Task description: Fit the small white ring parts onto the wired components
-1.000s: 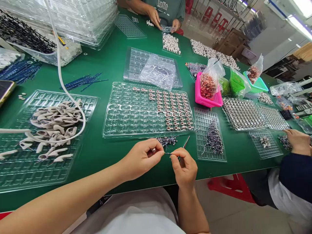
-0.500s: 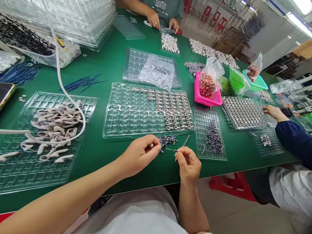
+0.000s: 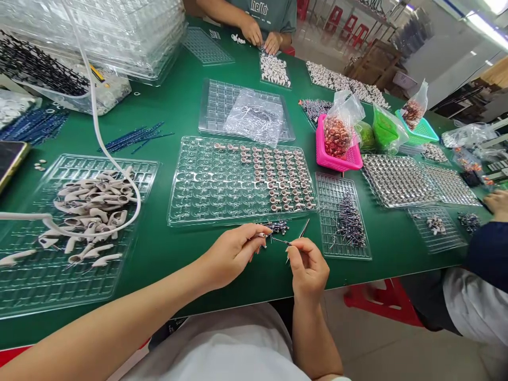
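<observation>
My left hand (image 3: 234,253) pinches a small white tube piece at its fingertips, just above the green table's near edge. My right hand (image 3: 307,267) pinches a thin wire-leaded part (image 3: 279,241) that points left toward the left fingertips; tweezers (image 3: 304,232) stick out past this hand. A small pile of the same dark leaded parts (image 3: 278,227) lies on the table right behind the two hands. Beyond it stands a clear cell tray (image 3: 206,182) whose right half holds rows of small white and copper pieces (image 3: 280,174).
Left: a clear tray (image 3: 24,270) of white curved tubes and a white hose (image 3: 95,121). Right: a small tray of leaded parts (image 3: 349,219), a pink basket (image 3: 337,159), more trays. A co-worker's arm (image 3: 490,243) is at the right; another person's hands (image 3: 262,34) work across the table.
My hands drew slightly apart, then the left fingertips came back toward the leaded part. The co-worker's hand at the right reached over the far trays and pulled back.
</observation>
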A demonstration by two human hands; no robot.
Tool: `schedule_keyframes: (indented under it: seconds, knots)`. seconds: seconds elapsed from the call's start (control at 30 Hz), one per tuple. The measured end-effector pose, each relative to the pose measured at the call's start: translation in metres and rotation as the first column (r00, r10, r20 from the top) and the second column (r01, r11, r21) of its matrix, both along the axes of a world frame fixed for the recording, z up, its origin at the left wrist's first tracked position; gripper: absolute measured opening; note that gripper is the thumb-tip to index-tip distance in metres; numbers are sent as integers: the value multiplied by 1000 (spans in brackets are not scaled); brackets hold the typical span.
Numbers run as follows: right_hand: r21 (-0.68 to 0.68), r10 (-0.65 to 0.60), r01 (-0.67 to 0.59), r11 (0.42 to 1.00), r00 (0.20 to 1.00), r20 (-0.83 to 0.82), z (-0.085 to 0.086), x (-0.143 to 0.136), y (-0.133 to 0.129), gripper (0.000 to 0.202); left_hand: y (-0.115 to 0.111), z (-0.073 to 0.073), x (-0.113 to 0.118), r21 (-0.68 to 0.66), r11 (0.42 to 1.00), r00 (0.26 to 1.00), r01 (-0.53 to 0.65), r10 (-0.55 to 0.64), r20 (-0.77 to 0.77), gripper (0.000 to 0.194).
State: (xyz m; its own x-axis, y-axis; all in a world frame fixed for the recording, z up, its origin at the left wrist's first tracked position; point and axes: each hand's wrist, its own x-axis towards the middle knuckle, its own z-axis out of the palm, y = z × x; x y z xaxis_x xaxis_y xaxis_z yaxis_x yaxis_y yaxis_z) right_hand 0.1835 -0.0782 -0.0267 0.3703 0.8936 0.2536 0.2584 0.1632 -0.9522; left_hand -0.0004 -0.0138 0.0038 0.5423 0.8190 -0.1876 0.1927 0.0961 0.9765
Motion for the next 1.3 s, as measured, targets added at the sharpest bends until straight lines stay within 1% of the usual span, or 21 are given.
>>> schedule_keyframes:
  seconds: [0.1,0.27,0.47,0.67,0.87,1.03,1.17,1.23,1.3]
  knots:
    - [48,3,-8,999,995,100,1,-1,0,7,-2,-2,2,105,994,1000,-11,12,-8,30]
    - [79,39,-53,995,983,177,2,-2,2,10,-2,-3,2,179,984,999,-21,29,-43,29]
    - [56,62,-76,996,973,223,5,-2,2,10,-1,-1,1,211,978,998,-8,21,-62,30]
    - [6,65,-67,998,976,207,5,-3,2,8,0,0,2,238,971,998,6,10,-65,29]
    - [-12,66,-65,998,975,213,5,-1,1,6,-1,2,1,243,970,998,15,0,-59,30]
    - [38,43,-55,998,962,269,6,-3,2,6,-2,-1,1,265,964,997,17,3,-74,29]
    - [83,64,-99,992,934,352,8,-5,3,9,-2,-4,2,306,952,992,8,31,-121,31]
    - [97,68,-114,989,918,390,9,-6,4,10,-2,-4,2,305,952,988,3,44,-149,27]
    - [106,67,-121,987,907,416,9,-7,5,11,-2,-2,1,320,947,983,11,49,-179,17]
